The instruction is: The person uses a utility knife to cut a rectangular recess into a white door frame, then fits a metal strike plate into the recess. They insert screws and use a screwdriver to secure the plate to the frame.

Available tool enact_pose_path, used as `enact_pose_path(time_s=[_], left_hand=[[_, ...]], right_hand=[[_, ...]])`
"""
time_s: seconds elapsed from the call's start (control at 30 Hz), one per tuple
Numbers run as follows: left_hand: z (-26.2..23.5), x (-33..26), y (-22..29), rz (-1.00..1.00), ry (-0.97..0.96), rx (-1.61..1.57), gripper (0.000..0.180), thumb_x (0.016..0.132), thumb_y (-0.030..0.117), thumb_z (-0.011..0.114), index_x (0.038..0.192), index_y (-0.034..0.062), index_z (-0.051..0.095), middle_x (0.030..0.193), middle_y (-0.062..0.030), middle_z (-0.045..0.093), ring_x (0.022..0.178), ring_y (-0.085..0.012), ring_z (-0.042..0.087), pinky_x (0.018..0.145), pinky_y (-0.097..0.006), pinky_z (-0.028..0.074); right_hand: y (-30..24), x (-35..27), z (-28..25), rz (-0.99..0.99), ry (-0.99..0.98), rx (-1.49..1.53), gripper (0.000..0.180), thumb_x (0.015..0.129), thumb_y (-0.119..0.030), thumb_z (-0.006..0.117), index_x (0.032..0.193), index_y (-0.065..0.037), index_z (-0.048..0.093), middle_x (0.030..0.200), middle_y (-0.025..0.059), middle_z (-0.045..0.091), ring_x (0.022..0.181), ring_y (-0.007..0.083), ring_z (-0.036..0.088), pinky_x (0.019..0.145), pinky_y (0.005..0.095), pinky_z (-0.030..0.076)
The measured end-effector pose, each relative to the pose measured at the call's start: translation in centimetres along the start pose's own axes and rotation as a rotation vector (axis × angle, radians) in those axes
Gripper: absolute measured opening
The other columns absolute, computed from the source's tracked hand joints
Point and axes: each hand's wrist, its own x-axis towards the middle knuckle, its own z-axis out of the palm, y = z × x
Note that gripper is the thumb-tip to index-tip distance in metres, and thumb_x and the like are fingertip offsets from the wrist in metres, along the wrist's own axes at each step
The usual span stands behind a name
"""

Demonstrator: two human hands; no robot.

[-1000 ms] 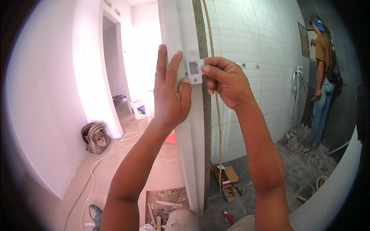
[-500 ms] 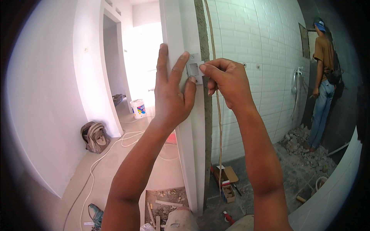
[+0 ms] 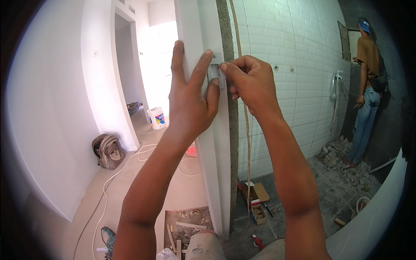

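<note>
A small metal strike plate (image 3: pixel 221 82) with a rectangular opening sits against the edge of the white door frame (image 3: pixel 220 143). My left hand (image 3: pixel 190 99) lies on the frame with its fingers spread. Its index fingertip reaches the plate's upper end and its thumb tip rests near the lower end. From the other side my right hand (image 3: pixel 255 84) pinches the plate's right edge beside the opening, thumb toward me. Its curled fingers partly hide that edge, so the exact contact cannot be made out.
A cord (image 3: pixel 243 95) hangs beside the frame. In the tiled room, a person (image 3: pixel 368 78) stands near rubble (image 3: pixel 338 151), and an open cardboard box (image 3: pixel 258 214) lies on the floor. At left are a backpack (image 3: pixel 108 151), a white bucket (image 3: pixel 157 119), cables and a green tool (image 3: pixel 108 240).
My right thumb and fingers have shifted slightly left over the plate's edge, beside its opening. My left hand keeps its place on the frame. The whole view has shifted a little.
</note>
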Motion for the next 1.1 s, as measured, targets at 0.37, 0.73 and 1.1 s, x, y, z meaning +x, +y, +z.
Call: enact_pose_path(time_s=[0.37, 0.73, 1.1], left_hand=[[-3.1, 2.0, 1.2, -0.100, -0.295, 0.151, 0.064, 0.086, 0.024, 0.079, 0.145, 0.0173, 0.054, 0.163, -0.0306, 0.011, 0.117, -0.0510, 0.062, 0.091, -0.049, 0.060], [-2.9, 2.1, 1.0, -0.050, -0.277, 0.250, 0.066, 0.085, 0.026, 0.080, 0.145, 0.0177, 0.054, 0.163, -0.0337, 0.008, 0.087, -0.0450, 0.073, 0.077, -0.043, 0.062], [-2.9, 2.4, 1.9, -0.142, -0.290, 0.141, 0.064, 0.085, 0.023, 0.080, 0.144, 0.0149, 0.055, 0.160, -0.0362, 0.014, 0.130, -0.0526, 0.052, 0.092, -0.049, 0.060]], right_hand=[[0.9, -0.1, 0.1, -0.003, -0.022, 0.155, 0.022, 0.093, -0.017, 0.071, 0.088, 0.004, 0.069, 0.070, 0.0054, 0.065, 0.053, 0.0087, 0.058, 0.045, 0.0251, 0.047], [2.3, -1.7, -1.2, 0.106, -0.046, 0.206, 0.023, 0.097, -0.019, 0.065, 0.096, 0.004, 0.069, 0.078, 0.0058, 0.065, 0.055, 0.0085, 0.057, 0.045, 0.0259, 0.047], [2.7, -1.4, -0.9, 0.089, -0.056, 0.290, 0.024, 0.097, -0.021, 0.067, 0.094, 0.002, 0.070, 0.078, 0.0045, 0.065, 0.056, 0.0081, 0.056, 0.046, 0.0246, 0.047]])
